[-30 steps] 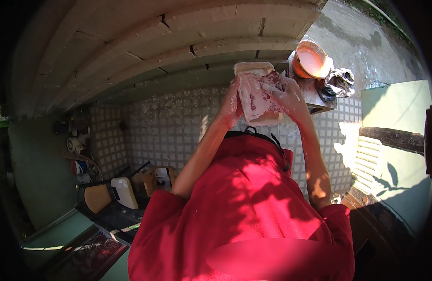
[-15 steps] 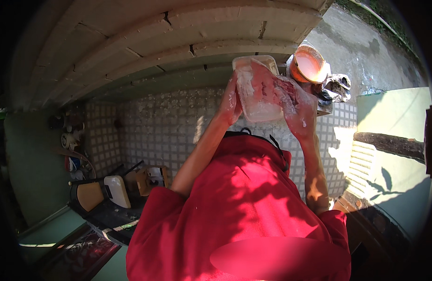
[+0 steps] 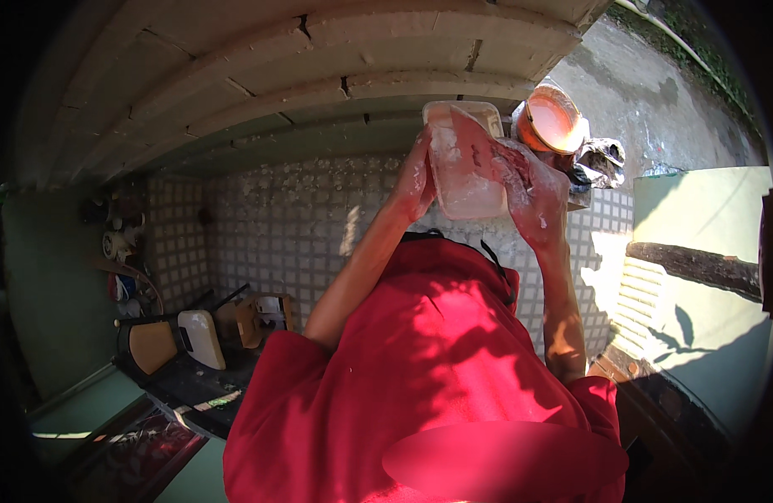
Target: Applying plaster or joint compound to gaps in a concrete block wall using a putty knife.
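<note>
The left hand [image 3: 417, 180] holds a smeared plastic container [image 3: 470, 201].

Home porch: tiled floor [image 3: 294, 226], concrete yard [image 3: 621, 80]

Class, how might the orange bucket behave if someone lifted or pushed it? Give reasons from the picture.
The orange bucket would probably feel heavy, since pale, liquid-looking contents show inside. A sudden push might make them slosh, as its top looks open. Its wall seems likely to be fairly stiff, since it holds a rounded shape around them.

Red shirt [image 3: 386, 344], whitish container [image 3: 472, 201], orange bucket [image 3: 531, 137], grey grid-patterned floor [image 3: 294, 222], pale-green wall [image 3: 707, 205]
</note>
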A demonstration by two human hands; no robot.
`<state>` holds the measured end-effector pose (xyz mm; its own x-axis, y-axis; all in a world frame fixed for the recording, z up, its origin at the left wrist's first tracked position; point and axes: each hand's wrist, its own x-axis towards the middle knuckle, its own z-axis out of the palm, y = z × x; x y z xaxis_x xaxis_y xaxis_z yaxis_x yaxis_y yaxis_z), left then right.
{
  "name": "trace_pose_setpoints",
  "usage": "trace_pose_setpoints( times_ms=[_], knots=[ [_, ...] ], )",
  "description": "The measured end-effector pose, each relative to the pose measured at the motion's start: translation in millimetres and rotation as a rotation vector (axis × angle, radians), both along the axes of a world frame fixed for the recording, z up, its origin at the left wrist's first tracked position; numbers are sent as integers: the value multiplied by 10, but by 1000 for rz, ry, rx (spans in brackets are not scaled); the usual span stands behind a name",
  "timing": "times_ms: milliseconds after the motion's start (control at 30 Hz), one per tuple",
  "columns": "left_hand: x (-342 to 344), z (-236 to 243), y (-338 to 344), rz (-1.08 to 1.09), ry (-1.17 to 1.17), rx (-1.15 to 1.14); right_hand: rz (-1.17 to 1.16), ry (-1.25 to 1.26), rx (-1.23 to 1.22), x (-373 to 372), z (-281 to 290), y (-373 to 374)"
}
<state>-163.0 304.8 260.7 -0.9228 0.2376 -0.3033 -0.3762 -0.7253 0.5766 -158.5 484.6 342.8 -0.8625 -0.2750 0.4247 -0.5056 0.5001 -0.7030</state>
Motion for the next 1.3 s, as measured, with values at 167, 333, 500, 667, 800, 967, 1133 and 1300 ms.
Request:
trace_pose_setpoints(
  times_ms=[167,333,500,667,800,967,1133,1300],
  knots=[
    [9,74,-70,-63,-13,-63,64,-62,45,-39,216,200],
    [-72,212,-227,-141,17,-2,439,342,514,-182,232,377],
    [-129,245,-359,-145,20,-23,579,452,673,-288,177,586],
    [-92,164,-397,-72,-27,-72,554,453,712,-279,202,671],
    [-72,164,-378,-19,-33,-91,464,419,737,-190,241,616],
    [-63,157,-353,-6,-37,-26,380,396,761,-95,181,594],
    [-56,137,-339,43,-15,-23,263,328,762,28,123,546],
    [-43,206,-317,97,-55,-61,150,355,784,88,64,578]
  ],
)
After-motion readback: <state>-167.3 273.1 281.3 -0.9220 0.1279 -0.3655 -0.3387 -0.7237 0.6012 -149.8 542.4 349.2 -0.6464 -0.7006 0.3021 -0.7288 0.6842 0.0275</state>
